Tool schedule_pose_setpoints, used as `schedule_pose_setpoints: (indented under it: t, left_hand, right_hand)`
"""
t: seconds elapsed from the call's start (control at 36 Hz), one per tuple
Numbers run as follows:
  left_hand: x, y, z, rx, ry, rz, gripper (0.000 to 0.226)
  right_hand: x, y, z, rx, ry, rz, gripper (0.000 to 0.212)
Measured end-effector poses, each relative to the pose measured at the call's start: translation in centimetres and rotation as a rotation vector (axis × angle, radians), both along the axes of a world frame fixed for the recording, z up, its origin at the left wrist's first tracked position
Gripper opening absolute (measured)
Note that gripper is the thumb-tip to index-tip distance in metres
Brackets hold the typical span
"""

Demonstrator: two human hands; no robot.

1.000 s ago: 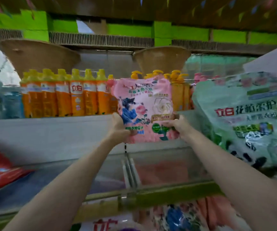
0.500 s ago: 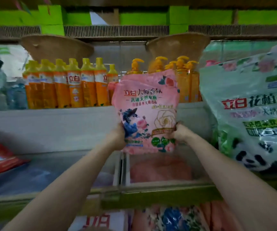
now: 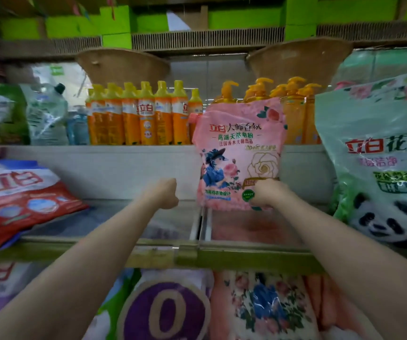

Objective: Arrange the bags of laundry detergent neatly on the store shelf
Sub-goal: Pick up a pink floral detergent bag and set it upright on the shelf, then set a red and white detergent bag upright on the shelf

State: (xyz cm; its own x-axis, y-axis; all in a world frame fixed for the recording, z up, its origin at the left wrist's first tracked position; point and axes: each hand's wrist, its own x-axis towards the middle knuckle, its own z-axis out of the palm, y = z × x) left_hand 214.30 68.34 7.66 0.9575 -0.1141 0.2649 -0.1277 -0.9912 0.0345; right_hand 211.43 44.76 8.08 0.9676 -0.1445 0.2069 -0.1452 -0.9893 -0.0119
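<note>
One hand carries the load: pink bag upright above the shelf.
Right hand (image 3: 267,194) grips the pink bag (image 3: 240,153) at its lower corner; left hand (image 3: 165,196) is clenched, empty, apart. Single-corner support may let the bag tip toward the green bag (image 3: 379,153).

A shop: stocked shelf (image 3: 114,249) with identical orange bottles (image 3: 146,119) (same brand).

Both forearms extended forward, left hand (image 3: 164,193) curled into a loose fist and holding nothing, right hand (image 3: 267,193) gripping the pink bag's (image 3: 240,153) lower corner.
</note>
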Motion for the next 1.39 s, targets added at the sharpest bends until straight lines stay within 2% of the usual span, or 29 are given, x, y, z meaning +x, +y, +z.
schedule_pose_setpoints:
  t: [0.08,0.22,0.33,0.58,0.69,0.89,1.03,1.14,1.22,1.31,1.39]
  left_hand:
    - [-1.5,1.3,0.1,-0.018,-0.018,0.023,0.036]
    - [-4.4,5.6,0.8,-0.027,-0.069,0.102,0.035]
    - [-7.1,10.4,1.4,-0.062,-0.101,0.230,0.033]
    - [-12.0,20.6,1.6,-0.166,-0.181,0.569,0.043]
    - [-13.5,24.3,1.9,-0.184,-0.182,0.640,0.045]
    - [-13.0,30.0,2.9,-0.215,-0.180,0.658,0.047]
    - [-10.7,32.8,3.7,-0.247,-0.167,0.609,0.034]
    - [-9.1,33.9,3.7,-0.341,-0.171,0.583,0.035]
    - [-8.2,34.5,3.8,-0.471,-0.239,0.557,0.027]
    - [-7.6,34.3,3.9,-0.504,-0.358,0.539,0.027]
    - [-6.6,33.4,3.8,-0.625,-0.495,0.453,0.011]
  right_hand:
    - [-0.2,3.1,0.5,-0.042,-0.032,0.133,0.027]
    - [-1.1,9.2,1.7,-0.152,0.036,0.404,0.020]
    - [-1.1,13.7,1.7,-0.103,0.027,0.504,0.047]
    - [-0.2,23.4,1.1,0.009,-0.009,0.701,0.053]
    - [-0.2,27.9,1.0,0.016,-0.024,0.770,0.057]
    - [0.5,34.4,2.0,0.005,-0.046,0.808,0.057]
    - [2.4,37.0,2.6,0.060,-0.020,0.748,0.051]
    - [4.5,38.0,2.1,0.105,0.004,0.684,0.047]
    - [5.6,38.2,1.5,0.126,0.044,0.679,0.041]
    - [6.3,38.2,0.8,0.163,0.072,0.659,0.042]
    - [7.0,37.8,0.4,0.197,0.091,0.648,0.041]
